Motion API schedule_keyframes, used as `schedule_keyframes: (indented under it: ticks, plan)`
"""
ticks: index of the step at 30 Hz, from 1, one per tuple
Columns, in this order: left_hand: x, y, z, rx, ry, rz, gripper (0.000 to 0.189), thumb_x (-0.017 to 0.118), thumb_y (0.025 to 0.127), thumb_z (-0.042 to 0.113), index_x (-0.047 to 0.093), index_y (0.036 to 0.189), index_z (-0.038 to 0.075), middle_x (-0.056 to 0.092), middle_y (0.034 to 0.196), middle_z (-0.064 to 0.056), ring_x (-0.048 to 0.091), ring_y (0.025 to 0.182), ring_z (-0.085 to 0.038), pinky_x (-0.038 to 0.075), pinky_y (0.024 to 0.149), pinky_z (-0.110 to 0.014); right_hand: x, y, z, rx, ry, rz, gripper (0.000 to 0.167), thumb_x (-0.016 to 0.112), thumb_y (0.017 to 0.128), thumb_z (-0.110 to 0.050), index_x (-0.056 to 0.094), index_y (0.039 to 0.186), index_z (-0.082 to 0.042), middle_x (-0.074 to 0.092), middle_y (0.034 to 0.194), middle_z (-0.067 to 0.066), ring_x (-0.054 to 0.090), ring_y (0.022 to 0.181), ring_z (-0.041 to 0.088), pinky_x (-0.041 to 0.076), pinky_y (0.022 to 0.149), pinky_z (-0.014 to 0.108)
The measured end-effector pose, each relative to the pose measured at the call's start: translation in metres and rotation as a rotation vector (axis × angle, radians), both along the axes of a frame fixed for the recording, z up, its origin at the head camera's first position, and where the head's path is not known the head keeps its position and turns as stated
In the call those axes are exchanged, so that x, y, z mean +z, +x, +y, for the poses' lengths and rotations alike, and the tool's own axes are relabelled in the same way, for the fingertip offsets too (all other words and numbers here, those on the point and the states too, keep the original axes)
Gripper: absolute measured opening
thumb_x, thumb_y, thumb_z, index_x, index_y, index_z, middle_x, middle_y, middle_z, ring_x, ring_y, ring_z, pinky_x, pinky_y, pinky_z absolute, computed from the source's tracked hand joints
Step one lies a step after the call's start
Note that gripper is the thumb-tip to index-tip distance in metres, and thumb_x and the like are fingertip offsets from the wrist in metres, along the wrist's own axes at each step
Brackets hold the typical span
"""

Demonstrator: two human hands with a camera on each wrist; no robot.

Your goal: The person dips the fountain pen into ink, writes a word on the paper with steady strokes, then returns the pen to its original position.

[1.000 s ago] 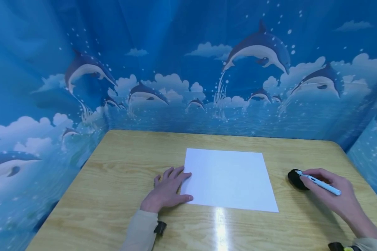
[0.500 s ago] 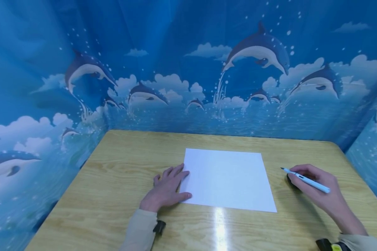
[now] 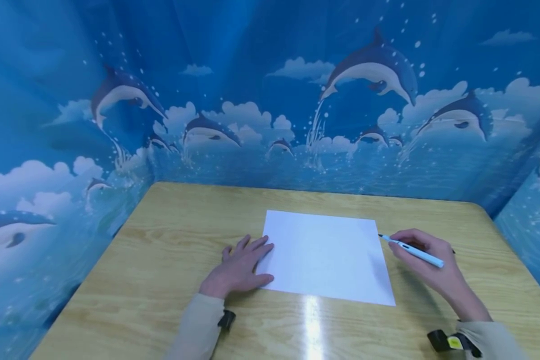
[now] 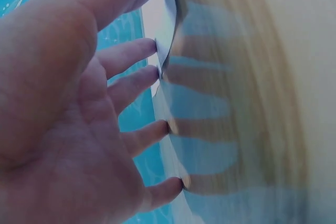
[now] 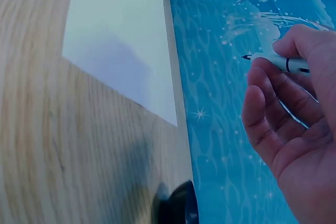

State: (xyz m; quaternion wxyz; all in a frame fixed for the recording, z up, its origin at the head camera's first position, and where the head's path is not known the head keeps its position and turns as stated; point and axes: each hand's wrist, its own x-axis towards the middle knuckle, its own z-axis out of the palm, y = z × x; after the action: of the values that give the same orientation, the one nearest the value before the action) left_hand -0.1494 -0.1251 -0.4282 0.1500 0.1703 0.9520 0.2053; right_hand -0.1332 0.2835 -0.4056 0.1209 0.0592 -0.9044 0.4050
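Your right hand (image 3: 425, 262): grip narrow, pinching light-blue pen (image 3: 419, 253), dark nib toward paper. Nib just beside right edge of white paper (image 3: 324, 257), held clear of table (image 3: 184, 235) per right wrist view. Dark band and slot on pen barrel; markings too small to read. Your left hand (image 3: 238, 268): grip wide, fingers spread, thumb and fingertips on paper's left edge. Black device (image 3: 439, 341) at your right wrist: yellow label (image 3: 455, 342) beside it, text unreadable.

Head view downward; wrists close, apparently sharing paper (image 3: 324, 257).
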Motion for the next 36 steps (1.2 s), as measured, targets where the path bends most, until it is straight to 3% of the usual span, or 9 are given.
schedule_keyframes:
  ticks: [16, 30, 36]
  plan:
    - [0.001, -0.003, 0.001, 0.021, -0.005, 0.015, 0.072, 0.073, 0.091, 0.048, 0.048, 0.153, 0.023, 0.034, 0.167, -0.001, 0.02, 0.157, -0.04, 0.018, 0.117, -0.075, -0.004, -0.018, -0.03, 0.037, 0.013, -0.071, 0.024, 0.071, 0.097, -0.033, 0.073, 0.111, -0.014, 0.076, 0.099, 0.004, 0.066, 0.079, 0.001, 0.053, 0.064, 0.023]
    - [0.001, -0.001, 0.002, 0.021, 0.001, 0.0, 0.072, 0.074, 0.09, 0.048, 0.049, 0.152, 0.023, 0.031, 0.169, -0.003, 0.02, 0.157, -0.04, 0.019, 0.116, -0.076, -0.012, -0.028, -0.045, 0.099, -0.053, -0.143, 0.026, 0.071, 0.097, -0.036, 0.073, 0.113, -0.016, 0.078, 0.105, 0.005, 0.068, 0.084, 0.005, 0.055, 0.068, 0.025]
    - [0.002, -0.001, 0.002, 0.025, -0.006, -0.004, 0.071, 0.075, 0.089, 0.048, 0.05, 0.151, 0.023, 0.032, 0.168, -0.003, 0.02, 0.157, -0.04, 0.019, 0.116, -0.076, -0.015, -0.031, -0.052, 0.14, -0.059, -0.108, 0.021, 0.071, 0.098, -0.033, 0.074, 0.111, -0.017, 0.078, 0.103, 0.001, 0.067, 0.091, 0.002, 0.054, 0.077, 0.021]
